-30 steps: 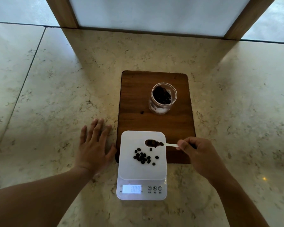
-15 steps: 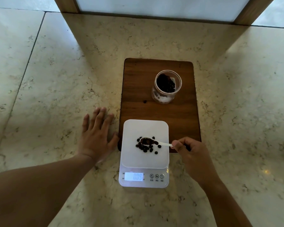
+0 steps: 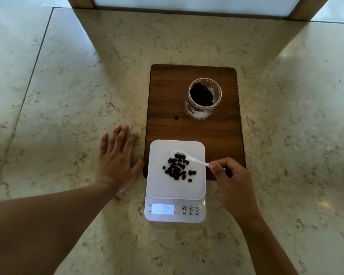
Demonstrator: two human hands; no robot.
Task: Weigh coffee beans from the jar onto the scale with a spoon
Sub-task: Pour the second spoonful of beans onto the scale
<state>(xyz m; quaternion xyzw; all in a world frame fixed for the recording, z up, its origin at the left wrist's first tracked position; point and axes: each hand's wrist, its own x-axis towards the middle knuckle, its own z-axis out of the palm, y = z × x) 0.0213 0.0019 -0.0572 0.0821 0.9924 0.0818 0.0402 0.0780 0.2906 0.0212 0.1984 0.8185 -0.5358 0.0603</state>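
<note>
A white digital scale (image 3: 163, 187) sits at the near end of a dark wooden board (image 3: 167, 100), its lit display reading 009. A small pile of coffee beans (image 3: 177, 169) lies on its platform. My right hand (image 3: 233, 183) grips the handle of a white spoon (image 3: 195, 160), whose bowl is tipped over the pile with a few beans still in it. The open clear jar (image 3: 204, 98), partly filled with beans, stands upright on the far right of the board. My left hand (image 3: 117, 159) rests flat on the marble beside the scale, fingers apart.
One stray bean (image 3: 176, 117) lies on the board left of the jar. The marble counter (image 3: 68, 96) spreads on all sides. Two wooden frame posts (image 3: 79, 2) rise at the far edge around a pale panel.
The spoon has dropped from above the platform's far side to the pile and tipped, and the pile has grown. My left hand stayed put. The view shifted a little.
</note>
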